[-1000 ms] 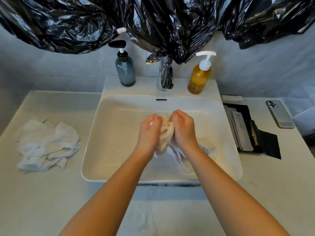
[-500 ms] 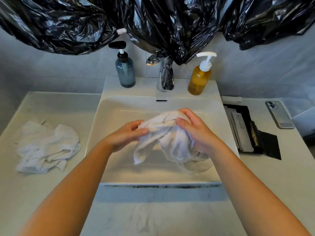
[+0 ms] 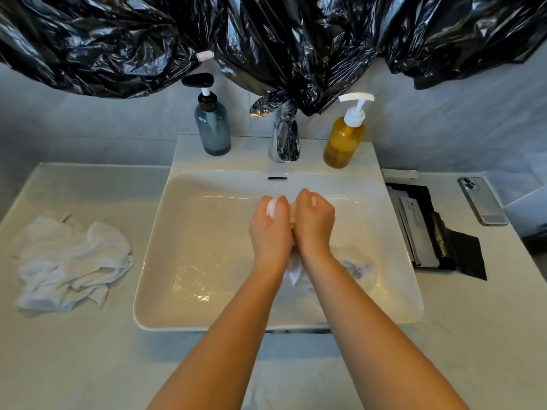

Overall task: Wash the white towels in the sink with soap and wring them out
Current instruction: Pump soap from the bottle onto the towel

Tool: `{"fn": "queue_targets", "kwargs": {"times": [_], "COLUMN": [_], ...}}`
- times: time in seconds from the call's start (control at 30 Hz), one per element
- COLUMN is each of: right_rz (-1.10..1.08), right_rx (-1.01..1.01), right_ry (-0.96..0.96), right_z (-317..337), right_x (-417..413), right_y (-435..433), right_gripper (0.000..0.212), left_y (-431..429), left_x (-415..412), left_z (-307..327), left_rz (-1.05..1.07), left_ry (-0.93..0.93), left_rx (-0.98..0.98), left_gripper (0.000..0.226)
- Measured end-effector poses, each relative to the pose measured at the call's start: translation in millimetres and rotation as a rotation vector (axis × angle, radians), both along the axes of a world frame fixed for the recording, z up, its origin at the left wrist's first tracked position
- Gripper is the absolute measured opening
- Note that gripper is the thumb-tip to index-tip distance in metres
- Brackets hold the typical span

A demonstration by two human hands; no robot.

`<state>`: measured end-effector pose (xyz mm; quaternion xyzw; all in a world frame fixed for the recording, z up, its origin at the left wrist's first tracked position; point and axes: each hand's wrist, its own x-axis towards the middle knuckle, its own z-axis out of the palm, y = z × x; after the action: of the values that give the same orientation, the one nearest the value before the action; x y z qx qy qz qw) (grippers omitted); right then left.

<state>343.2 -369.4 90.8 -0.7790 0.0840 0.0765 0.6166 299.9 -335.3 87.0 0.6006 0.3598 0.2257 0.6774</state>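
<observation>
**Counted.** One sink (image 3: pixel 189 232), set into one desk (image 3: pixel 74 365). One faucet (image 3: pixel 284 137) at 12 o'clock of the basin. Two pump bottles: a blue-grey bottle (image 3: pixel 212 128) at 11 o'clock and an amber bottle (image 3: pixel 343 143) at 1 o'clock. One white towel (image 3: pixel 293 272) is held over the basin. One heap of white towels (image 3: pixel 71 261) lies on the desk at 9 o'clock; the number in it cannot be told. One black tray (image 3: pixel 432 229) of packets is seen at 3 o'clock and one phone (image 3: pixel 482 201) at 2 o'clock. Black plastic sheeting (image 3: pixel 266 39) is hung above.

**Changed.** Half a second earlier the towel was held loose and draped between two parted hands. It is now bunched tight, and the hands are brought together. The heap on the desk is unmoved.

**Hands.** The left hand (image 3: pixel 270 229) and right hand (image 3: pixel 313 223) are set side by side, touching, knuckles up, over the far middle of the basin. Both are closed into fists round the white towel. A white tuft is shown at the left knuckles, and a tail is hung below the wrists toward 6 o'clock. Both forearms are extended from 6 o'clock.
</observation>
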Motion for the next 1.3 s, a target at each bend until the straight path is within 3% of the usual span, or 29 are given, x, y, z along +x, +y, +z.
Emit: {"fn": "queue_targets", "kwargs": {"times": [0.2, 0.37, 0.47, 0.6, 0.7, 0.87, 1.23, 1.3], "right_rz": [0.046, 0.051, -0.012, 0.060, 0.013, 0.052, 0.123, 0.111], "right_rx": [0.057, 0.108, 0.136, 0.118, 0.147, 0.130, 0.128, 0.140], "right_ry": [0.041, 0.080, 0.041, 0.027, 0.066, -0.001, -0.122, -0.126], "right_z": [-4.5, -4.8, -0.5, -2.7, -5.9, -12.5, -14.8, -14.3], "right_x": [-7.4, -6.1, -0.5, -2.5, -2.4, -7.7, -14.8, -17.3], "right_y": [1.2, 7.4, 6.2, 4.7, 1.3, -0.9, -6.1, -8.3], "right_gripper": [0.040, 0.030, 0.036, 0.043, 0.039, 0.041, 0.041, 0.041], "left_y": [13.6, 24.5, 22.1, 22.8, 20.6, 22.1, 20.7, 18.6], "left_x": [3.6, 13.6, 17.4, 18.9, 18.3, 15.9, 10.4, 7.9], "left_z": [-7.9, -4.7, -1.8, -4.0, -6.4, -10.3, -6.9, -7.4], "left_rz": [0.001, 0.005, -0.025, -0.023, -0.042, -0.046, -0.083, -0.088], "left_ry": [0.016, 0.029, 0.032, 0.031, 0.026, 0.003, -0.012, -0.038], "left_rx": [0.063, 0.075, 0.096, 0.112, 0.128, 0.138, 0.245, 0.235], "left_gripper": [0.032, 0.016, 0.023, 0.018, 0.030, 0.038, 0.027, 0.035]}}
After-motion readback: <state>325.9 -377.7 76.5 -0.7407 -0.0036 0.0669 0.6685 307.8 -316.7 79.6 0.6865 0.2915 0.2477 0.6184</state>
